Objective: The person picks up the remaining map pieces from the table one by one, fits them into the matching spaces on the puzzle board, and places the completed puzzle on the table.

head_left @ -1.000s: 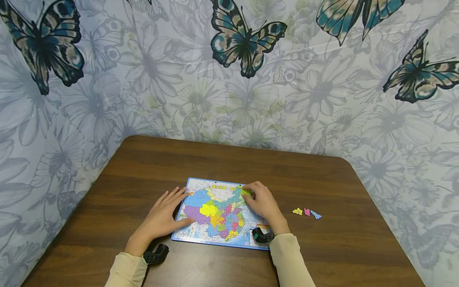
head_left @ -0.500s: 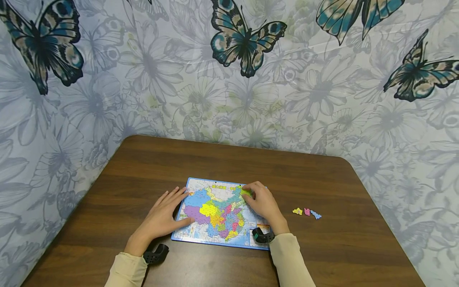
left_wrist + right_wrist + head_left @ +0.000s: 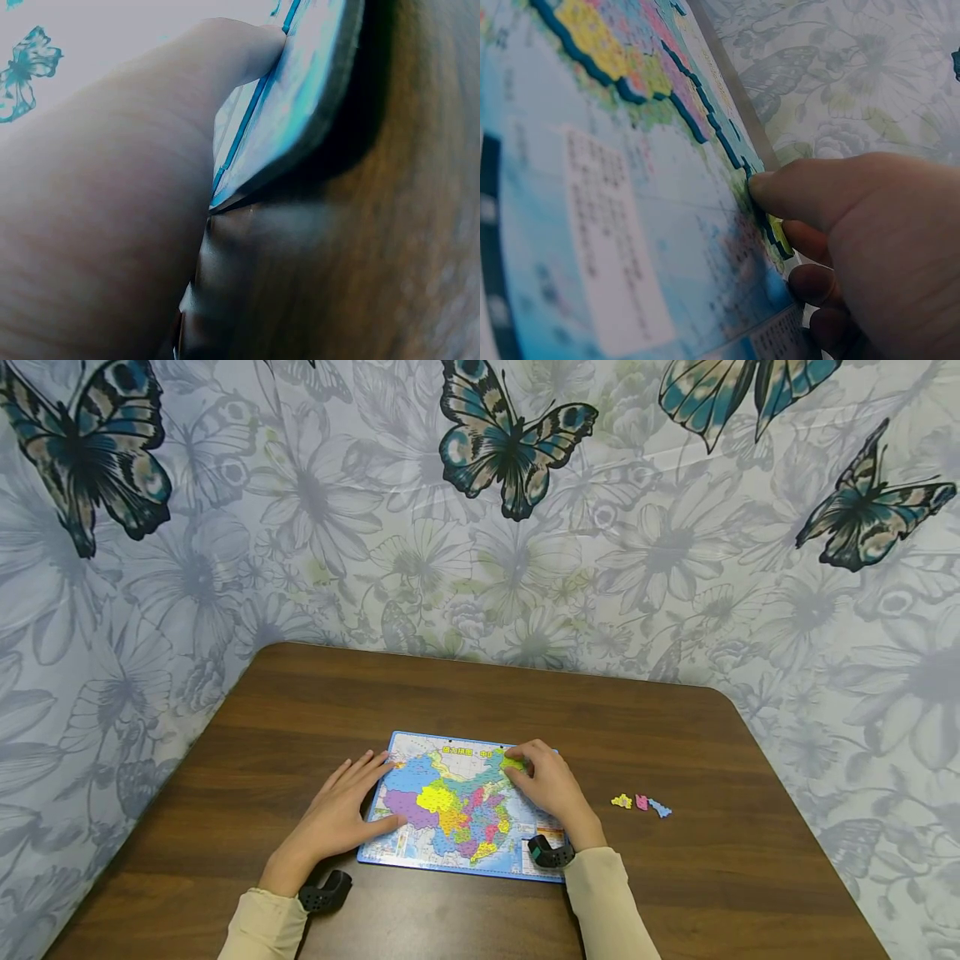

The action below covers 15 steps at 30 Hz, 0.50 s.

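A map puzzle board (image 3: 536, 814) with a blue border and many-coloured pieces lies flat on the table. My left hand (image 3: 337, 810) rests on its left side, fingers spread and straight, thumb across the lower left part. At the board's upper right corner, my right hand (image 3: 553, 783) pinches a yellow-green puzzle piece (image 3: 513, 762) between thumb and fingers. The right wrist view shows the thumb at the near edge of this piece (image 3: 781, 238), close over the board, with the other fingers curled behind. In the left wrist view the left thumb (image 3: 251, 49) touches the board's surface.
To the right of the board lie a yellow piece (image 3: 622, 802), a pink piece (image 3: 642, 803) and a blue piece (image 3: 660, 808) on the brown wooden table (image 3: 735, 860). Behind the table's far edge hangs a floral butterfly cloth (image 3: 337, 568).
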Available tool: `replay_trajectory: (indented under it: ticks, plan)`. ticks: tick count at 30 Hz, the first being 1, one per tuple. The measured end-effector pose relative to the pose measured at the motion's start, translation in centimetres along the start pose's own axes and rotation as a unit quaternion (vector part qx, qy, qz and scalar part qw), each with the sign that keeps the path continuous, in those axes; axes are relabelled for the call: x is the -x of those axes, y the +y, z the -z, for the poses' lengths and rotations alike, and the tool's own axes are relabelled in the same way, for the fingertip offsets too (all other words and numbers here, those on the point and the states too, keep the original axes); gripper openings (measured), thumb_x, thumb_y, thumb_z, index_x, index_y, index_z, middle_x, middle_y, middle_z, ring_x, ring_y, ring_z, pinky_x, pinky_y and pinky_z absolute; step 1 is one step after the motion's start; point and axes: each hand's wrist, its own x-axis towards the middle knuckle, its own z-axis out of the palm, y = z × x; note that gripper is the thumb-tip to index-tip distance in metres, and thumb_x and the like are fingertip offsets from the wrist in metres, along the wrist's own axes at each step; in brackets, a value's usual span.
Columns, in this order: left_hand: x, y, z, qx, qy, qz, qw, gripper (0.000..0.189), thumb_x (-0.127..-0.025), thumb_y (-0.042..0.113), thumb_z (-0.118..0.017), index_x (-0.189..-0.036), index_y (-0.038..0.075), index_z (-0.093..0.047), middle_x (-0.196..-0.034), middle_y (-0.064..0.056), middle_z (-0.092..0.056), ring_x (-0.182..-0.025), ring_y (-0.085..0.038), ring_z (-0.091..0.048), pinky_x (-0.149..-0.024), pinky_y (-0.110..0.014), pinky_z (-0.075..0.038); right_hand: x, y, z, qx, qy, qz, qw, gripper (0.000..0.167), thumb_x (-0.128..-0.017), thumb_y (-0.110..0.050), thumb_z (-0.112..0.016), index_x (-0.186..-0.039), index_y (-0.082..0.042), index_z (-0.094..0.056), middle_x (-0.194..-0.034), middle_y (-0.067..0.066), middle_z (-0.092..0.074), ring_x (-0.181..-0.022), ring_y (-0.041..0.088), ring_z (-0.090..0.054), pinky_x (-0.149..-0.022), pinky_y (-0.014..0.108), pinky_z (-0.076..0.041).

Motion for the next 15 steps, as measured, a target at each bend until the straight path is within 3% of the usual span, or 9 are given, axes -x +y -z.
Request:
replay_trajectory:
  ticks: [15]
  plan:
    - [-0.05, -0.02, -0.07, 0.0, 0.0, -0.001, 1.0, 0.095, -0.084, 0.068, -0.071, -0.157, 0.012, -0.046, -0.166, -0.008, -0.038, -0.156, -0.034, -0.028, -0.127, -0.057, -0.015, 0.01, 0.16, 0.06, -0.001, -0.007, 0.001, 1.0, 0.028, -0.096, -0.023, -0.075, -0.123, -0.016, -0.074, -0.114, 0.002, -0.066, -0.075, 0.013, -0.048, -0.068, 0.031, -0.043]
